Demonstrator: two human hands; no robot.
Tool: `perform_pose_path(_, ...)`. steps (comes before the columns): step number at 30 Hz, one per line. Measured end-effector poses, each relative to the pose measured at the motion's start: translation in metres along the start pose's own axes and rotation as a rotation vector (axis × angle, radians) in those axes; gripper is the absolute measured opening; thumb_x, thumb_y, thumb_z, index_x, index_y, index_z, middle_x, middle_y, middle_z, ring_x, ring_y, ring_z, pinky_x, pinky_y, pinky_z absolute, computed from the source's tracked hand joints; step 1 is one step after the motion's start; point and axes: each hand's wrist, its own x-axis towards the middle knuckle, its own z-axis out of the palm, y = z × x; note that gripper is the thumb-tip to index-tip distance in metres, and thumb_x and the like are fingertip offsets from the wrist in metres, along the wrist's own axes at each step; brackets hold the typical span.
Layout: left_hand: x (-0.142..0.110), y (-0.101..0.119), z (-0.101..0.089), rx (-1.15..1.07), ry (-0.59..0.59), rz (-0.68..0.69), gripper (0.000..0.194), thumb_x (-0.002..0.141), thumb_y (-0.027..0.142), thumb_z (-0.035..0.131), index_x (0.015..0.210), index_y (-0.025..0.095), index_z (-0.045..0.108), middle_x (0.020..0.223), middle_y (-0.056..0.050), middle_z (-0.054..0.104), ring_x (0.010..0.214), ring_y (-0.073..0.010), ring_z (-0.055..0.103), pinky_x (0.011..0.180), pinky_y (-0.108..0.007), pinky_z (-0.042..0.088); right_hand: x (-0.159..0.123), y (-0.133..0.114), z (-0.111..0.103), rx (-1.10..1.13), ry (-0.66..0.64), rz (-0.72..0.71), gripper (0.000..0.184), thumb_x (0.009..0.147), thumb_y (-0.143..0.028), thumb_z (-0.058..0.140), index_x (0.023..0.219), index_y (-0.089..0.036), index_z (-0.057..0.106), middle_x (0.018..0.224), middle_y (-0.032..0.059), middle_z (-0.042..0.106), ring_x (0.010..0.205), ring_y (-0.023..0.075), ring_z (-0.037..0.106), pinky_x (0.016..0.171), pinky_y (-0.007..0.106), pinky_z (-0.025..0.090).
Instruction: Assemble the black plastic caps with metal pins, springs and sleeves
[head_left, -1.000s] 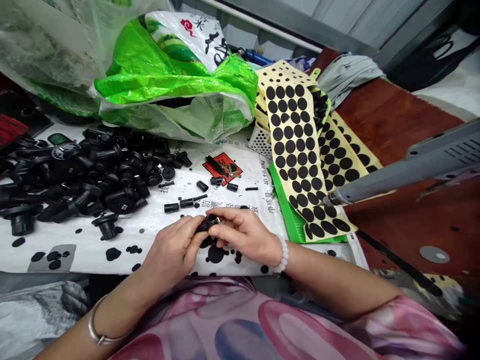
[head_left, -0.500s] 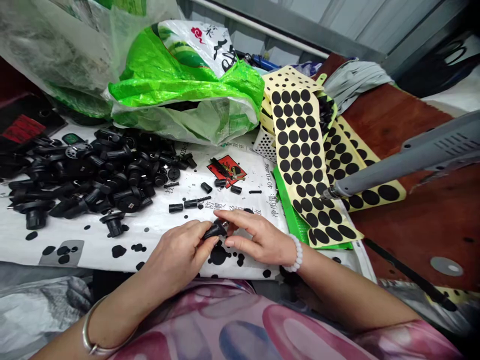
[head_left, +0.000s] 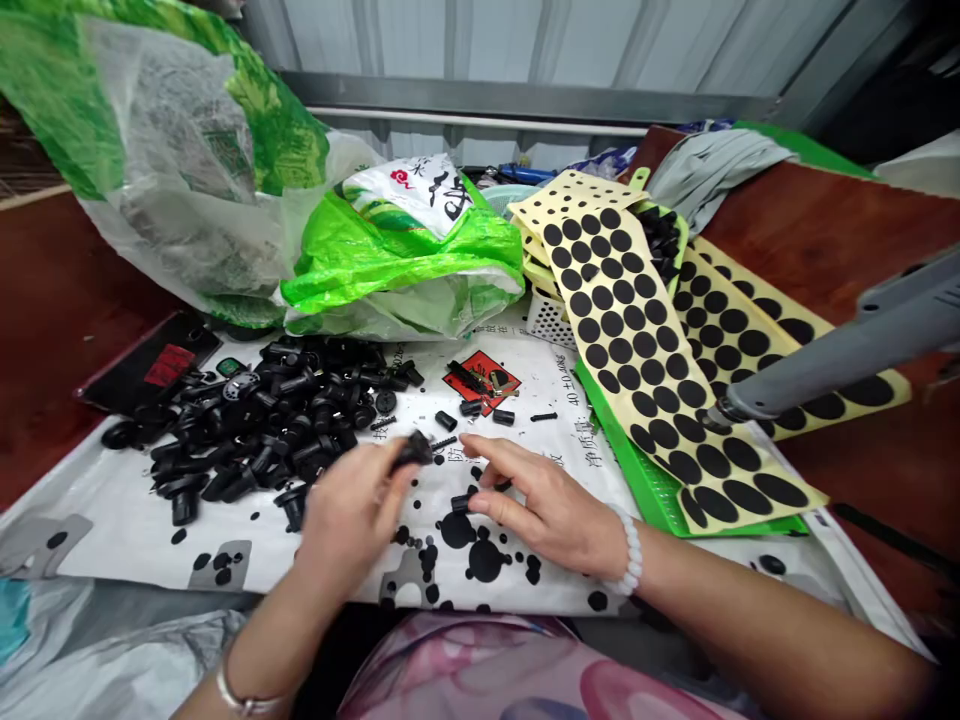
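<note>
My left hand [head_left: 352, 510] is closed, pinching a small black plastic part [head_left: 413, 449] at its fingertips, just above the white printed sheet [head_left: 315, 520]. My right hand [head_left: 540, 500] lies lower on the sheet with fingers stretched out, its fingertips touching a small black piece [head_left: 463, 502]. A heap of black plastic parts [head_left: 255, 420] lies to the left of my left hand. Loose small black tubes [head_left: 480, 408] sit beyond both hands near a red diamond label [head_left: 481, 381].
Yellow backing sheets with black round pads [head_left: 645, 370] lie over a green tray [head_left: 645, 480] on the right. A grey tool [head_left: 832, 355] points in from the right. Green and clear plastic bags [head_left: 390, 260] stand at the back. The bare tabletop [head_left: 847, 240] is red-brown.
The hands have parted: my left hand kept the black part and lifted slightly, my right hand let go and dropped to the sheet. The camera tilted up, showing more of the back wall.
</note>
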Motion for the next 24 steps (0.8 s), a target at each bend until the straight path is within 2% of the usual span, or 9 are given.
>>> perform_pose_path(4, 0.042, -0.043, -0.023, 0.315, 0.055, -0.168, 0.033, 0.089, 0.039, 0.044, 0.109, 0.017, 0.059, 0.092, -0.009, 0.062, 0.083, -0.0225, 0.060, 0.071, -0.033, 0.046, -0.006, 0.008, -0.008, -0.040, 0.054, 0.017, 0.045, 0.091, -0.035, 0.050, 0.129, -0.013, 0.043, 0.110, 0.0142, 0.059, 0.081, 0.0171, 0.061, 0.077, 0.037, 0.051)
perform_pose_path(7, 0.075, -0.059, -0.031, 0.519, -0.031, -0.168, 0.045, 0.090, 0.045, 0.037, 0.105, 0.011, 0.062, 0.095, -0.014, 0.060, 0.088, -0.0271, 0.058, 0.072, -0.036, 0.044, -0.011, 0.012, -0.009, -0.059, 0.050, -0.005, 0.045, 0.091, -0.035, 0.050, 0.128, -0.011, 0.044, 0.109, 0.0142, 0.059, 0.079, 0.0172, 0.062, 0.076, 0.037, 0.051)
perform_pose_path(11, 0.101, -0.063, -0.034, 0.736, -0.219, -0.094, 0.053, 0.092, 0.045, 0.026, 0.099, 0.008, 0.063, 0.086, -0.011, 0.055, 0.087, -0.0273, 0.055, 0.069, -0.035, 0.040, -0.018, 0.013, -0.012, -0.094, 0.056, -0.041, 0.043, 0.091, -0.035, 0.051, 0.126, -0.011, 0.046, 0.113, 0.0149, 0.059, 0.083, 0.0175, 0.062, 0.078, 0.036, 0.051)
perform_pose_path(14, 0.106, -0.067, -0.030, 0.802, -0.240, -0.128, 0.055, 0.092, 0.046, 0.024, 0.097, 0.008, 0.063, 0.079, -0.009, 0.053, 0.083, -0.0268, 0.055, 0.065, -0.031, 0.038, -0.022, 0.017, -0.018, -0.120, 0.054, -0.024, 0.041, 0.091, -0.036, 0.051, 0.123, -0.011, 0.048, 0.111, 0.0145, 0.060, 0.085, 0.0178, 0.061, 0.079, 0.035, 0.051)
perform_pose_path(18, 0.101, -0.070, -0.024, 0.753, -0.097, -0.146, 0.049, 0.090, 0.046, 0.031, 0.101, 0.010, 0.063, 0.085, -0.011, 0.058, 0.088, -0.0275, 0.056, 0.066, -0.033, 0.039, -0.027, 0.024, -0.029, -0.168, 0.074, -0.008, 0.040, 0.091, -0.036, 0.051, 0.122, -0.010, 0.049, 0.108, 0.0140, 0.061, 0.083, 0.0172, 0.061, 0.077, 0.035, 0.051)
perform_pose_path(21, 0.090, -0.058, -0.021, 0.647, -0.007, -0.103, 0.045, 0.089, 0.045, 0.037, 0.105, 0.011, 0.062, 0.097, -0.013, 0.062, 0.093, -0.0276, 0.058, 0.073, -0.036, 0.042, -0.026, 0.029, -0.039, -0.238, 0.091, 0.000, 0.035, 0.091, -0.033, 0.051, 0.118, -0.011, 0.052, 0.108, 0.0135, 0.061, 0.082, 0.0169, 0.061, 0.076, 0.034, 0.051)
perform_pose_path(24, 0.076, -0.038, -0.016, 0.521, -0.023, -0.031, 0.041, 0.088, 0.044, 0.043, 0.101, 0.013, 0.065, 0.100, -0.013, 0.064, 0.092, -0.0267, 0.060, 0.077, -0.037, 0.044, -0.017, 0.033, -0.048, -0.378, 0.050, 0.052, 0.030, 0.090, -0.028, 0.053, 0.116, -0.013, 0.054, 0.108, 0.0121, 0.062, 0.090, 0.0188, 0.060, 0.078, 0.034, 0.049)
